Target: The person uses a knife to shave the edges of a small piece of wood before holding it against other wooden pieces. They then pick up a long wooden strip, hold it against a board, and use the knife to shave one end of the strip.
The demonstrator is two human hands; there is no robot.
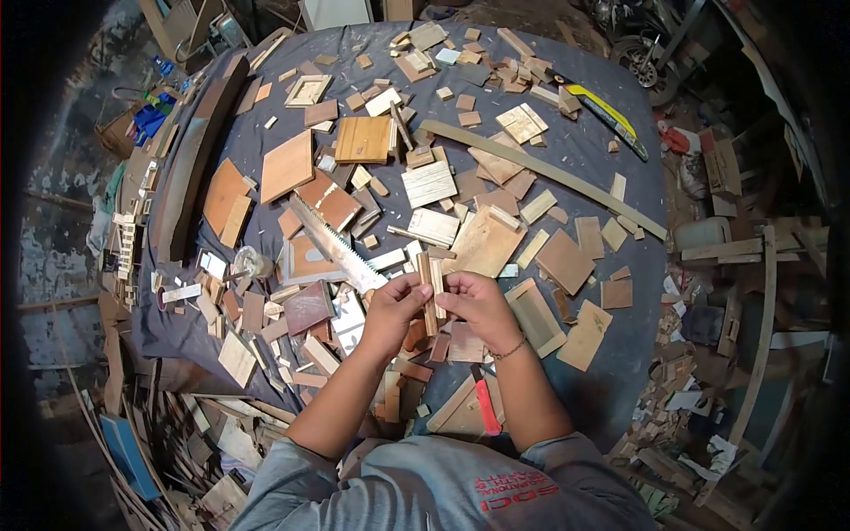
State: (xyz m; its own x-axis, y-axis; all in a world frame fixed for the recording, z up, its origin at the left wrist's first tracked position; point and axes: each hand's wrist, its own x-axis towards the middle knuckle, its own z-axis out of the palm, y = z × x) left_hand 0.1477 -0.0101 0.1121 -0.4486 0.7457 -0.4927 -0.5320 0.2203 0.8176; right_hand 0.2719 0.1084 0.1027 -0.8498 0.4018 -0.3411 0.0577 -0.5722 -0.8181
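Near the front of the cloth-covered table (611,354), my left hand (398,305) and my right hand (474,305) meet around narrow wood strips. A brown wood strip (428,305) stands lengthwise between my thumbs, with my left hand closed on it. My right hand grips a paler wood strip (438,279) lying right against the brown one. Just left of my left hand lies a saw blade (332,239), teeth facing up and right. Below my right hand a red-handled cutter (486,403) rests on a wooden piece. My fingertips behind the strips are hidden.
Wood offcuts, such as an orange-brown board (288,166), cover much of the table. A long flat strip (549,173) crosses the right half. A yellow-handled saw (606,119) lies at the far right. A dark beam (197,168) runs along the left edge. Scrap heaps surround the table.
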